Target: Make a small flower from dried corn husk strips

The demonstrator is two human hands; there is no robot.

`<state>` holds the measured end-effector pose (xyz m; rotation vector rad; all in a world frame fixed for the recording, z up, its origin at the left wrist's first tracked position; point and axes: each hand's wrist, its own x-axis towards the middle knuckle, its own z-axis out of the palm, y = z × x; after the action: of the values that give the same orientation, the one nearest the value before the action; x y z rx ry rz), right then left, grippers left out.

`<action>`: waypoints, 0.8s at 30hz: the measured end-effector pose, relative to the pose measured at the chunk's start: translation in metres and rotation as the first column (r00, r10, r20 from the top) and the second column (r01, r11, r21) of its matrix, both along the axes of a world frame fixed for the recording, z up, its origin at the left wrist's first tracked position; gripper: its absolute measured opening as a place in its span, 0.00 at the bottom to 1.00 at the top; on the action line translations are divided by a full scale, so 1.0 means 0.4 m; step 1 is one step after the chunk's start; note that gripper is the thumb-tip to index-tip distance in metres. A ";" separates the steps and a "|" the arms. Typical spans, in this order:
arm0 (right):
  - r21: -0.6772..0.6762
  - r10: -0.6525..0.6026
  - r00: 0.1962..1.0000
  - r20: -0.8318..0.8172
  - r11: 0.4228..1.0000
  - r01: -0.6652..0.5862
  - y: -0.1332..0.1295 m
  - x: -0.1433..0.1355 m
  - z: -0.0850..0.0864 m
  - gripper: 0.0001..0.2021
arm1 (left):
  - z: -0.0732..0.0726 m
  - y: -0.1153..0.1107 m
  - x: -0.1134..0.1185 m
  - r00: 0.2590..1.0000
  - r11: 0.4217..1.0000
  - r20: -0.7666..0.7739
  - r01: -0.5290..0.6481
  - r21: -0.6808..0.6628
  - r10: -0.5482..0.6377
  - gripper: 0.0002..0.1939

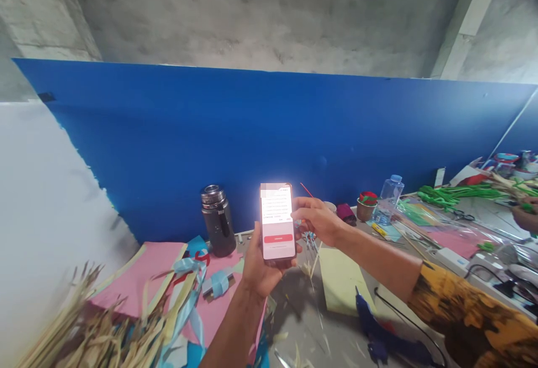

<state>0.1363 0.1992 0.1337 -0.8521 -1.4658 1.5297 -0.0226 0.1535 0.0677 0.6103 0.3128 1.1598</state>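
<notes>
A smartphone (277, 229) with a bright white screen and a red button stands upright in the middle of the view. My left hand (263, 270) is wrapped round its lower part from below. Beside the phone's right edge is my right hand (319, 219), its fingers partly bent toward the screen; whether a fingertip touches it I cannot tell. Nothing shows in the right hand. A dark thermos (218, 225) stands left of the phone. Below the right forearm lie a yellow sheet (342, 278) and a dark blue glue gun (384, 329) with a black cord.
Dried straw-like stalks (113, 329), pink sheets (145, 273) and light blue ribbon (195, 295) cover the left side. To the right stand a plastic bottle (389, 200), a small pot (367, 206) and green stems (454, 195). Another person's hand (525, 217) is at the far right. A blue partition (252, 133) rises behind.
</notes>
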 end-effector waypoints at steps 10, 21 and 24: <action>0.009 -0.001 1.000 0.005 1.000 0.001 -0.006 0.000 0.005 0.08 | 0.004 -0.005 0.002 1.000 1.000 -0.013 -0.018 -0.019 0.018 0.33; 0.009 -0.045 0.999 0.015 0.999 0.044 -0.004 -0.003 0.000 0.09 | 0.003 -0.002 0.004 0.999 0.999 -0.037 -0.023 -0.039 0.022 0.34; 0.015 -0.061 0.998 0.034 0.998 0.061 -0.007 -0.005 0.002 0.08 | 0.003 -0.003 0.005 0.999 0.999 -0.041 -0.029 -0.035 0.027 0.33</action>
<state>0.1343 0.1963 0.1346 -0.9109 -1.4607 1.4647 -0.0207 0.1521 0.0691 0.6000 0.3772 1.1674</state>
